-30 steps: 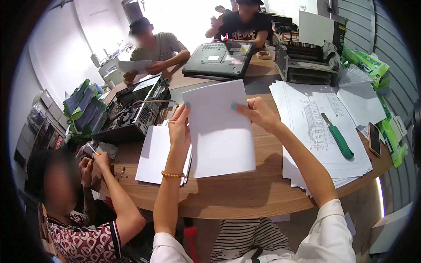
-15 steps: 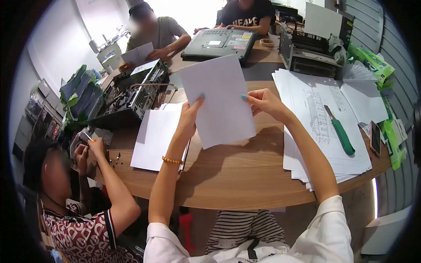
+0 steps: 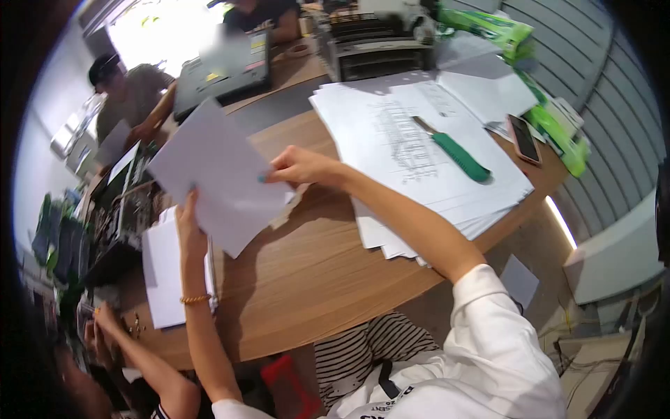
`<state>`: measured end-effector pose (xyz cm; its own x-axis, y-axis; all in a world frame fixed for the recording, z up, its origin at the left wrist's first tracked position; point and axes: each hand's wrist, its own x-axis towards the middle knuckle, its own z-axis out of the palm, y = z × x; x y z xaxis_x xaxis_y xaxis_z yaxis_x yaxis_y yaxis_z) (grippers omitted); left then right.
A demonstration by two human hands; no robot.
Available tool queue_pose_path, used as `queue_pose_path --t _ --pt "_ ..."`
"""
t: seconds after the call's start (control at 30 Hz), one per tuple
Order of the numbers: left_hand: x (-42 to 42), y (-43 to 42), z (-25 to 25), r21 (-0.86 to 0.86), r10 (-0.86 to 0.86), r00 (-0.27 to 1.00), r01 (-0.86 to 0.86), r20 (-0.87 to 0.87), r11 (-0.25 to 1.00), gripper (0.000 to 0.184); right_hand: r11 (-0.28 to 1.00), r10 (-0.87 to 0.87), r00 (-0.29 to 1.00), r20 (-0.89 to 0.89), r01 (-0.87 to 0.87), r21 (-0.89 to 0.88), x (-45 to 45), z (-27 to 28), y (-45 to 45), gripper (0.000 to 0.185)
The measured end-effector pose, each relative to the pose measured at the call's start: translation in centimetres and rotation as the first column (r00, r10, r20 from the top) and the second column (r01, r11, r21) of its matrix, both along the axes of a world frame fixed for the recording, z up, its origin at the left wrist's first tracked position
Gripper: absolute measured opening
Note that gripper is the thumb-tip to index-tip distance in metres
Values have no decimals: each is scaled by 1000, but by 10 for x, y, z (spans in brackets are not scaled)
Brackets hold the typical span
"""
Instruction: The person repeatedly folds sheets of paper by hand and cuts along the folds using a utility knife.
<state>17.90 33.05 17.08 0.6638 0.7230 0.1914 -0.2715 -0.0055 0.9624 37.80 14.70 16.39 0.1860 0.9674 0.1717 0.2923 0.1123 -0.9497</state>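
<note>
Holding white paper (image 3: 227, 171) above the desk (image 3: 307, 279), left hand (image 3: 188, 220) pinching its lower-left edge, right hand (image 3: 300, 167) its right edge; best with a light, even grip, thumbs flat, paper taut to avoid creasing.

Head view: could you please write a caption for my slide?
Left hand and right hand hold a white sheet above a brown table, near a line drawing.

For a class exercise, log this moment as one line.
left hand: holds sheet; right hand: holds sheet; sheet: above table; green tool: on papers
</note>
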Motion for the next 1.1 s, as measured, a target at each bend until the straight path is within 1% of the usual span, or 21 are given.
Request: queue_pose_path --t 0.07,0.1,0.17,0.2,0.27,0.3,0.37,0.43,0.5,0.63,0.67,0.73,0.77,0.83,0.87,0.9,0.93,1.0,1.03,1.07,1.1 --pt "-5 2 2 -43 -125 992 124 -15 991 39 998 -44 999 29 43 40 -1 4 -2 40" --pt "-4 -4 11 15 -218 976 218 20 976 39 997 -76 997 34 74 33 -2 3 -1 40" --pt "-4 -3 7 8 -301 949 303 -88 953 40 974 -123 969 -215 160 163 -5 2 2 46" --pt "-4 -14 12 8 -317 945 318 -82 948 40 971 -139 968 -210 175 162 -5 3 3 46" --pt "-5 -36 18 0 -495 809 521 -317 853 38 937 -159 928 -338 250 243 -3 6 2 48" --pt "-5 -37 17 -2 -509 803 534 -310 845 38 935 -175 927 -332 263 240 -4 7 -1 48" --pt "-3 -36 14 2 -483 776 529 -406 849 35 954 -151 922 -357 230 190 -2 6 -4 49" --pt "-1 -31 13 38 -418 819 469 -393 882 32 975 -95 936 -339 156 156 0 3 -1 44" --pt "-2 -9 3 97 -312 872 373 -378 923 32 989 39 944 -327 9 145 -11 7 -7 44" --pt "-2 -30 15 126 -211 887 285 -410 950 38 982 25 968 -251 23 186 -8 3 -4 35" --pt "-3 -29 16 90 -252 886 308 -389 947 38 982 17 967 -254 32 185 -6 5 -5 35" --pt "-2 -26 16 110 -219 897 279 -383 954 37 999 27 989 -143 -23 27 0 10 -9 37" --pt "-3 -24 14 125 -183 909 245 -375 961 35 1000 15 988 -153 -12 20 -1 17 -16 37" --pt "2 -11 -3 118 -175 909 235 -378 965 33 955 -50 996 73 69 -288 -1 39 -30 34" --pt "6 -6 -10 125 -164 917 223 -363 967 33 970 -102 859 502 198 -142 17 30 -45 32" --pt "6 -2 -15 129 -156 921 214 -357 968 32 935 -345 556 756 279 221 21 38 -95 28" --pt "7 -2 -18 114 -167 915 223 -366 968 32 880 -418 543 728 440 177 30 48 -145 22" --pt "11 -4 -23 117 -98 929 149 -358 982 32 612 -752 203 628 569 549 59 40 -258 24" --pt "10 -8 -21 98 -142 902 198 -407 975 32 429 -636 76 768 862 271 46 66 -304 27" --pt "9 -12 -17 82 -175 875 236 -451 968 32 307 -612 -12 791 918 252 43 52 -337 30" --pt "13 -18 -20 69 -165 900 210 -404 975 32 270 -659 -114 744 887 376 51 22 -369 34"
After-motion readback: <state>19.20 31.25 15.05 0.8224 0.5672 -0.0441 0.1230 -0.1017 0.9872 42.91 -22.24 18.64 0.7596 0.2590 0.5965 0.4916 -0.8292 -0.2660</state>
